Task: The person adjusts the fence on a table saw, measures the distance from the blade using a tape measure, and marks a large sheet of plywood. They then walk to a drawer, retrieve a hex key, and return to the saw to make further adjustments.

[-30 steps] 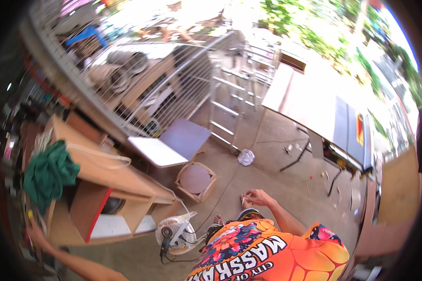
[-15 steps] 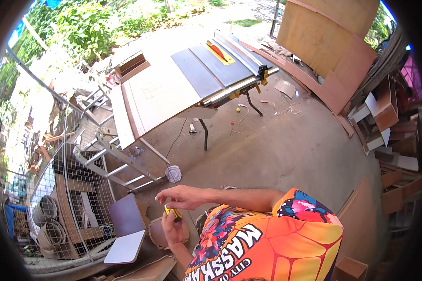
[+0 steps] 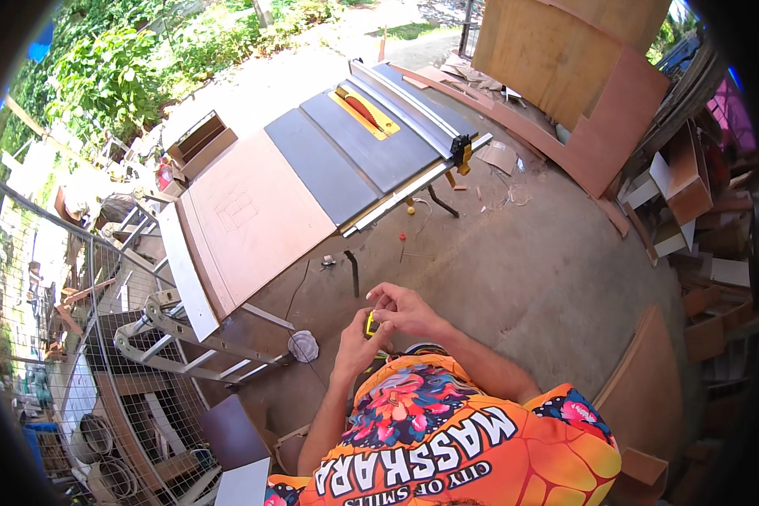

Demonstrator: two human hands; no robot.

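Both your hands have swung round from off your left side half a second ago to the front of your orange floral-print shirt (image 3: 430,422), and your view has turned too, so the bench sits differently. Your left hand (image 3: 358,344) is curled snugly round what looks like a small boxy yellow-and-black tape measure (image 3: 370,324), right up at the finger ends. Your right hand (image 3: 409,310) comes in from the other side, fingers bent and bunched narrow, thumb right by the case. Can't tell if those fingertips are gripping it or just resting against it, tbh.

As for how it's pointing: the long axis runs pretty much straight away from your chest, yellow side showing between your hands. Your fingers cover too much for me to say which end is the mouth.

Past your fingertips and off to their left, you've got a flat pinkish-brown wooden board (image 3: 270,249) with a boxy line sketch on it, butted up to a dark grey table saw (image 3: 316,160) directly beyond the fingers. Left of your fingers, well apart, there's a silvery metal ladder (image 3: 200,361).
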